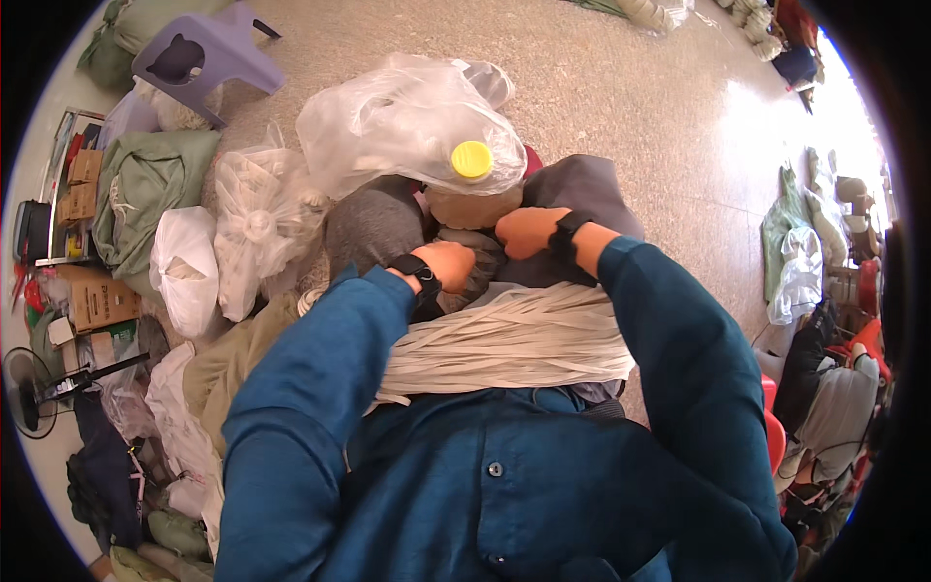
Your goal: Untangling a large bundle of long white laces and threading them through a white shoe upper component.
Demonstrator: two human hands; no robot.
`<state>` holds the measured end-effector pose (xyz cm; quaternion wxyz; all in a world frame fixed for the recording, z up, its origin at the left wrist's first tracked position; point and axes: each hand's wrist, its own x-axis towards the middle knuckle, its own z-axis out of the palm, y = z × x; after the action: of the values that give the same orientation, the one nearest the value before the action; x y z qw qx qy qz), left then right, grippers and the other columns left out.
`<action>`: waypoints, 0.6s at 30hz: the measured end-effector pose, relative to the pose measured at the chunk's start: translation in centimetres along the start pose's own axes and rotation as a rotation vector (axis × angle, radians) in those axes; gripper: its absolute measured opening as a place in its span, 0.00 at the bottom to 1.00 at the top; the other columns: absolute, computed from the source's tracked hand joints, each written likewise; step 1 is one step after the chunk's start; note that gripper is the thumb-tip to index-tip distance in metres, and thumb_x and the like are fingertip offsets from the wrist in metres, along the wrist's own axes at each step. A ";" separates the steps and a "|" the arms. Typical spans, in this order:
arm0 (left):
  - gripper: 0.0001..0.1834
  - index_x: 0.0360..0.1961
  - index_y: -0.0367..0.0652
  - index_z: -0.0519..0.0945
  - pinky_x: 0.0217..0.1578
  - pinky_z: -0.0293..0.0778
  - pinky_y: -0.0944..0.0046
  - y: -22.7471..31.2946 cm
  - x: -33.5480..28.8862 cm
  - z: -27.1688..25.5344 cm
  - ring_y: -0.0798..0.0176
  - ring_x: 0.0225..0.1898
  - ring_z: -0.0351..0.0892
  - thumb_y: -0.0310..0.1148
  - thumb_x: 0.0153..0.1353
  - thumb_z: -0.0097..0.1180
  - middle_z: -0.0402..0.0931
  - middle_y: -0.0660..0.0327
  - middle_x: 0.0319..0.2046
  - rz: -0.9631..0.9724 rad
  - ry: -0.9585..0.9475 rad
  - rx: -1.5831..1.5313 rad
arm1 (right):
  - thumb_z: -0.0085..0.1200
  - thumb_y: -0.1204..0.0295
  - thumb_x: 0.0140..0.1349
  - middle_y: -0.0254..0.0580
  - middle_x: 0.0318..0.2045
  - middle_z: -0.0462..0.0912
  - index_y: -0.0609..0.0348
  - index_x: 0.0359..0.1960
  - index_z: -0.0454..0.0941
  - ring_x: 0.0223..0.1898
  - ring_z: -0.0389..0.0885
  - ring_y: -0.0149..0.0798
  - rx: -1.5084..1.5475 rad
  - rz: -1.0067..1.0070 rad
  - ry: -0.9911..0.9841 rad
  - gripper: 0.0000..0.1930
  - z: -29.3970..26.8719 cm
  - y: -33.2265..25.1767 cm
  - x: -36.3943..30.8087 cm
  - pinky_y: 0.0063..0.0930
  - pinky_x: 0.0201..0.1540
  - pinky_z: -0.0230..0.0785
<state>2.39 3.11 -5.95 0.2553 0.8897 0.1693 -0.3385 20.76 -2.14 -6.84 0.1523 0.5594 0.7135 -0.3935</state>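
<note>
On my lap lies a thick bundle of cream flat strips (514, 339). Beyond it, between my knees, sits a grey-brown ridged piece (477, 257) that looks woven or braided. Against its left side my left hand (446, 264) is closed, fingers curled. To its right my right hand (529, 231) is also closed, knuckles up, beside the piece. Whatever either hand pinches is too small or hidden to name. Just past my hands stands a tan rounded object (473, 208). A clear plastic bag (388, 112) lies beyond it, with a yellow cap (472, 158) at its near edge.
To the left are a white plastic bag (184, 272), a clear bag with pale contents (257, 218), a green cloth bundle (150, 194) and a cardboard box (100, 298). A purple stool (208, 60) stands at the far left. Bagged goods (800, 238) lie along the right.
</note>
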 end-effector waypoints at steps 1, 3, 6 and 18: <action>0.15 0.41 0.30 0.82 0.48 0.79 0.50 -0.7 1.2 0.5 0.41 0.50 0.82 0.27 0.52 0.60 0.81 0.40 0.46 -0.111 -0.036 -0.077 | 0.52 0.71 0.56 0.58 0.41 0.85 0.65 0.40 0.85 0.45 0.84 0.57 0.010 -0.004 -0.006 0.14 0.2 0.1 0.3 0.46 0.47 0.75; 0.18 0.43 0.29 0.82 0.51 0.78 0.51 -2.5 4.3 3.5 0.41 0.52 0.81 0.28 0.51 0.61 0.80 0.37 0.48 -0.230 -0.082 -0.156 | 0.51 0.72 0.56 0.58 0.43 0.85 0.65 0.42 0.85 0.48 0.84 0.57 0.033 0.084 -0.085 0.15 0.7 0.5 1.1 0.45 0.50 0.75; 0.32 0.53 0.25 0.76 0.57 0.74 0.47 -4.4 8.1 10.0 0.36 0.58 0.76 0.34 0.47 0.67 0.76 0.30 0.51 -0.615 0.543 -0.680 | 0.50 0.72 0.58 0.57 0.48 0.84 0.63 0.47 0.83 0.53 0.82 0.55 0.079 0.182 -0.122 0.17 3.4 2.1 2.9 0.44 0.54 0.74; 0.32 0.55 0.30 0.76 0.52 0.77 0.53 -6.5 12.4 16.2 0.45 0.55 0.80 0.28 0.46 0.69 0.79 0.41 0.52 -0.863 0.340 -0.955 | 0.57 0.70 0.53 0.67 0.56 0.76 0.68 0.56 0.72 0.55 0.77 0.63 0.395 0.129 0.312 0.27 15.2 6.3 9.7 0.46 0.58 0.72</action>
<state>-0.20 0.77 -27.07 0.4327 0.5721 0.6797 -0.1529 19.98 -6.28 -25.43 -0.0472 0.6765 0.6006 -0.4236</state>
